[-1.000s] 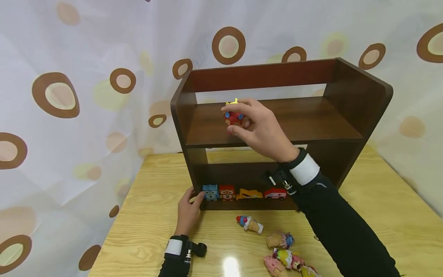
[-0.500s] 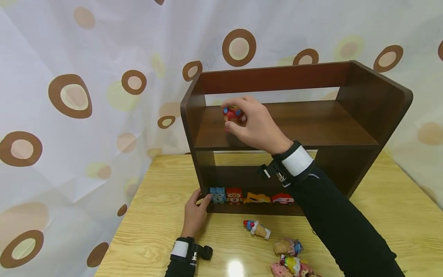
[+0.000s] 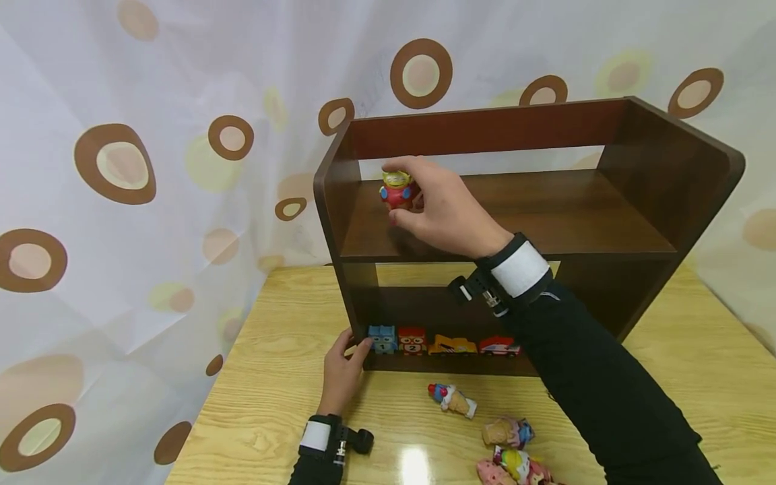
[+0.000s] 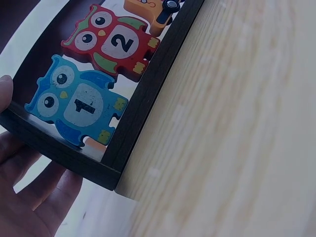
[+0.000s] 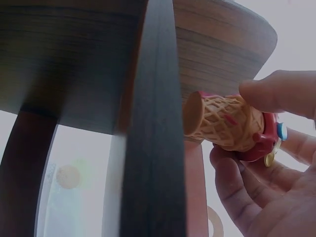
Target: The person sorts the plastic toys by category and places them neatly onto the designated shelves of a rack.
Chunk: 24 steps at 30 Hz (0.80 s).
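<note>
My right hand (image 3: 448, 209) pinches a toy ice cream cone (image 3: 397, 193) with a yellow and red top and blue dots over the left part of the upper shelf. In the right wrist view its tan waffle cone (image 5: 222, 123) lies between thumb and fingers, with its flat base near the shelf board's dark front edge (image 5: 154, 128). The dark brown wooden shelf unit (image 3: 545, 209) stands on the table. My left hand (image 3: 341, 377) grips the unit's lower left side panel, thumb inside and fingers outside, beside a blue owl block (image 4: 79, 103) marked 1.
On the lower shelf a red owl block (image 3: 413, 341) marked 2, a yellow toy vehicle (image 3: 451, 345) and a red-and-white toy ambulance (image 3: 498, 346) stand in a row. A toy ice cream (image 3: 452, 400) lies in front; several more (image 3: 508, 432) lie to its right.
The toy cone in my right hand has tilted upright, so its yellow top shows again above the red. The head view has shifted, moving the shelf rightward. My left hand keeps its grip.
</note>
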Available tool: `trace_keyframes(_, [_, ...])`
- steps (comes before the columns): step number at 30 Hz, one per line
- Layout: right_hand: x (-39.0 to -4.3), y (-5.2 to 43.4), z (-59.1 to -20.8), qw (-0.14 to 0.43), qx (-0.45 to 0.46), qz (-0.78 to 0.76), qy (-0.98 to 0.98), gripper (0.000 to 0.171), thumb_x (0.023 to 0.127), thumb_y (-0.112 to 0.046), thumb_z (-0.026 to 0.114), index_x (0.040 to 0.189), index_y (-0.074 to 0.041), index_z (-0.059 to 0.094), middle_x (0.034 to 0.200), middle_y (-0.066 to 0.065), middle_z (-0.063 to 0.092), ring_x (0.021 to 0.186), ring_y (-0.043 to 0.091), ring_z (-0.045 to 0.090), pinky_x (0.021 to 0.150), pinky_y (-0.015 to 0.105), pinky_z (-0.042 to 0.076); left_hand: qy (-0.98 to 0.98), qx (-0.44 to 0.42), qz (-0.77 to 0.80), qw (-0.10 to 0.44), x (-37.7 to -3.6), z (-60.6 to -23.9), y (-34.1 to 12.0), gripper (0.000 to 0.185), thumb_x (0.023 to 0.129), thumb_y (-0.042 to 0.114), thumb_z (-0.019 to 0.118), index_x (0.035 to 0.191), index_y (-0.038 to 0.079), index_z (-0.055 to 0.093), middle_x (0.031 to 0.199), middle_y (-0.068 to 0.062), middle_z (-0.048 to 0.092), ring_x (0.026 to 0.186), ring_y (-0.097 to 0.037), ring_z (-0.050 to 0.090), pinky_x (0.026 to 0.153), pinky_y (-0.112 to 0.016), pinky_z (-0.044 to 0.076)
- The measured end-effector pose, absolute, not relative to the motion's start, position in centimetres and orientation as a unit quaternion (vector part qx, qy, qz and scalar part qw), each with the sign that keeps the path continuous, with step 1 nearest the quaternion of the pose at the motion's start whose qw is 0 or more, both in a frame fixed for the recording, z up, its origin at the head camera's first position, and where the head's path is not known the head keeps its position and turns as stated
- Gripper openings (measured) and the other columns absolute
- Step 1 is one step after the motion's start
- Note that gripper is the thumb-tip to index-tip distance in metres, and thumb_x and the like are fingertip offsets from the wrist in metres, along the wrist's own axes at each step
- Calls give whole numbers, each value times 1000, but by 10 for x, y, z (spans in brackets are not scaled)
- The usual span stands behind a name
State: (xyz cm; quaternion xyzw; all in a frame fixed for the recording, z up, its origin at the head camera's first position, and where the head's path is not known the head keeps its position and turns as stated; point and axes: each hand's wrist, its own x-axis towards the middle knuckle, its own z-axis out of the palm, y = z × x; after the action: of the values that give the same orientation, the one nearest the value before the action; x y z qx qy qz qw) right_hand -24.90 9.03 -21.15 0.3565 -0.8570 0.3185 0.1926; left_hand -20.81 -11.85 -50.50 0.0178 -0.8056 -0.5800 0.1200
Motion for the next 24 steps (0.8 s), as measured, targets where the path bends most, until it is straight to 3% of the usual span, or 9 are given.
trace_keyframes(24, [-247, 83, -210, 161, 341, 337, -862, 54, 86, -9, 75, 135, -4, 52, 120, 14, 61, 99, 26, 65, 89, 38, 58, -799, 11, -589, 122, -196, -511, -121, 38, 96, 31, 64, 131, 17, 62, 133, -8, 65, 125, -30, 58, 102, -49, 53])
